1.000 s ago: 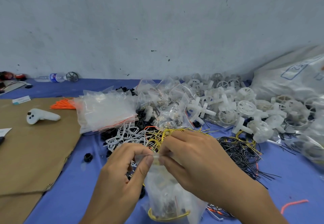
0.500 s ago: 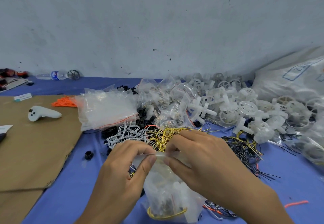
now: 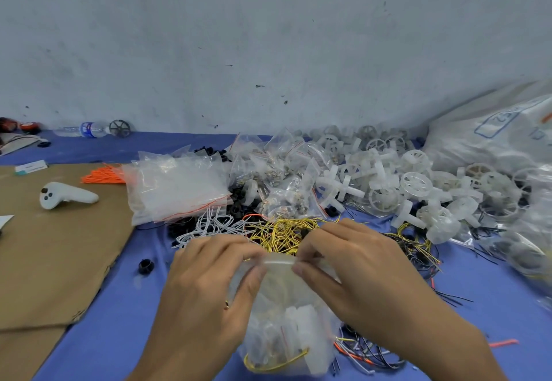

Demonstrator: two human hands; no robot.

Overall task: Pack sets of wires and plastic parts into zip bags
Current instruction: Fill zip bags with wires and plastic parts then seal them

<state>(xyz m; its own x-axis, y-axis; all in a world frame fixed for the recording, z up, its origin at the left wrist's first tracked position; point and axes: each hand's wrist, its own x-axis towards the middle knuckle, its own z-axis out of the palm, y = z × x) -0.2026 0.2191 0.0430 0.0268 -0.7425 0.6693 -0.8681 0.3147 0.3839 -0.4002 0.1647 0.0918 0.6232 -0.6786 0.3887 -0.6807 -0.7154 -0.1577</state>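
Observation:
A clear zip bag point(image 3: 283, 324) hangs in front of me, holding white plastic parts and a yellow wire loop at its bottom. My left hand point(image 3: 209, 279) pinches the left end of the bag's top strip between thumb and fingers. My right hand point(image 3: 355, 270) pinches the right end of the same strip. Just beyond my hands lie piles of yellow wires point(image 3: 280, 231), white wires point(image 3: 206, 225) and black wires point(image 3: 415, 249). White plastic wheels and cross parts point(image 3: 388, 183) are heaped at the right.
A stack of empty zip bags point(image 3: 176, 189) and filled small bags point(image 3: 280, 177) sit behind the wires. Brown cardboard point(image 3: 50, 255) with a white controller point(image 3: 64, 195) and orange ties point(image 3: 103, 176) covers the left. A large white sack point(image 3: 493, 133) stands far right; a bottle point(image 3: 86, 130) by the wall.
My hands have moved apart along the bag's top strip, the right hand sliding right. The bag has shifted a little and its contents have settled lower.

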